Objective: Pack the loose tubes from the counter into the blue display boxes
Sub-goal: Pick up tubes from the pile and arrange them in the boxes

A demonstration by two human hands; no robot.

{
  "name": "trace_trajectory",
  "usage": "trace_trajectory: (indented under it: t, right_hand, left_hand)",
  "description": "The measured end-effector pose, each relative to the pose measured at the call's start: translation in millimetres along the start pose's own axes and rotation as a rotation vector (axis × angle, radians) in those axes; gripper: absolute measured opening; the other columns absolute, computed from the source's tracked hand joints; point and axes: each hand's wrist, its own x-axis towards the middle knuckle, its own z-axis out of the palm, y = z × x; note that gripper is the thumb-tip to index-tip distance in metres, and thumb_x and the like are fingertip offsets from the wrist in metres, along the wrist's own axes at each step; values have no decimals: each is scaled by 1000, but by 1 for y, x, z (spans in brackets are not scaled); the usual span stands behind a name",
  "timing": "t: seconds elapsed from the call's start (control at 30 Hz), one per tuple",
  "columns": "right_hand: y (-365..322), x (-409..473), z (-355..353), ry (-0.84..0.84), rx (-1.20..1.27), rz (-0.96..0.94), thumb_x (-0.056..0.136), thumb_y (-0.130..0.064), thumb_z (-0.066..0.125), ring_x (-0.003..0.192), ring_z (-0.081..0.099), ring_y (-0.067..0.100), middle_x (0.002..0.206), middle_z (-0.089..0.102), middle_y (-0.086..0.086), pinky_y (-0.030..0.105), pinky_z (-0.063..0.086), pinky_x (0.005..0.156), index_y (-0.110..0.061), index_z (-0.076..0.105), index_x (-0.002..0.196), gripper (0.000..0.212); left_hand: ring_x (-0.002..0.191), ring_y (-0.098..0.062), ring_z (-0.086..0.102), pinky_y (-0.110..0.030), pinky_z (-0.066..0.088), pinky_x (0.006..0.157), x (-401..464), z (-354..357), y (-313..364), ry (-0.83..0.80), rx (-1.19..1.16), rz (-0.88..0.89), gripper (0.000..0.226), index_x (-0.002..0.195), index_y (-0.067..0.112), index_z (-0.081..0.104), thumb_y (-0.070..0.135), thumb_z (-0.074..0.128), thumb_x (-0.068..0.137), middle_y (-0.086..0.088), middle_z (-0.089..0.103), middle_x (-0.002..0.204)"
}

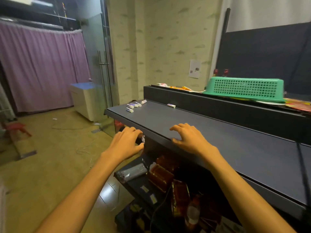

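Note:
Several small white-and-purple tubes (133, 105) lie loose at the far left end of the dark counter (218, 140). One more tube (171, 105) lies apart by the raised back ledge. My left hand (127, 142) is at the counter's front edge, its fingers and thumb curled round a dark object with a white patch (142, 139) just under the edge; I cannot tell what the object is. My right hand (188, 137) rests on the countertop with relaxed, bent fingers and its thumb on the front edge, holding nothing. No blue display box is in view.
A green plastic basket (244, 89) lies upside down on the back ledge among colourful packets. Under the counter, shelves hold a wrapped grey bundle (133, 171), orange-brown packs (161, 175) and a bottle. A white cabinet (85, 100) and a glass door stand to the left.

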Motion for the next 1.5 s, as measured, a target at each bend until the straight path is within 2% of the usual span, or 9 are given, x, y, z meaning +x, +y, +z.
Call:
trace_trajectory:
  t: [0.43, 0.83, 0.97, 1.3, 1.5]
  right_hand:
    - [-13, 198, 54, -28, 11, 54, 95, -37, 55, 129, 42, 21, 142, 48, 2, 36, 36, 103, -23, 48, 136, 44]
    - [-22, 315, 95, -6, -27, 233, 94, -37, 57, 127, 46, 20, 138, 52, 1, 38, 40, 104, -23, 51, 133, 42]
    - [-28, 339, 98, 26, -1, 333, 93, -37, 58, 122, 50, 17, 134, 56, 1, 37, 45, 100, -23, 53, 132, 41]
    - [-27, 350, 106, 50, -30, 505, 92, -37, 59, 115, 55, 15, 126, 60, -1, 36, 49, 96, -23, 57, 128, 38]
    - [-21, 342, 107, 46, -14, 521, 93, -33, 60, 110, 58, 14, 125, 61, -1, 30, 50, 92, -21, 57, 128, 37]
  left_hand:
    - [124, -18, 46, -36, 43, 97, 161, 30, -152, -40, 7, 0, 54, 140, 23, 45, 44, 55, 91, -1, 52, 136]
    - [127, -20, 47, -37, 41, 104, 304, 84, -257, -70, -131, 199, 48, 139, 24, 46, 32, 59, 94, -1, 51, 140]
    - [120, -21, 54, -38, 43, 104, 345, 97, -274, -136, -228, 339, 43, 133, 20, 54, 21, 63, 91, -5, 58, 132]
    - [101, -19, 59, -28, 47, 91, 391, 133, -279, -240, -248, 489, 38, 128, 29, 59, 27, 64, 91, -4, 59, 121]
    - [105, -20, 54, -34, 47, 91, 394, 128, -274, -249, -250, 544, 36, 128, 28, 61, 29, 61, 93, -2, 56, 122]
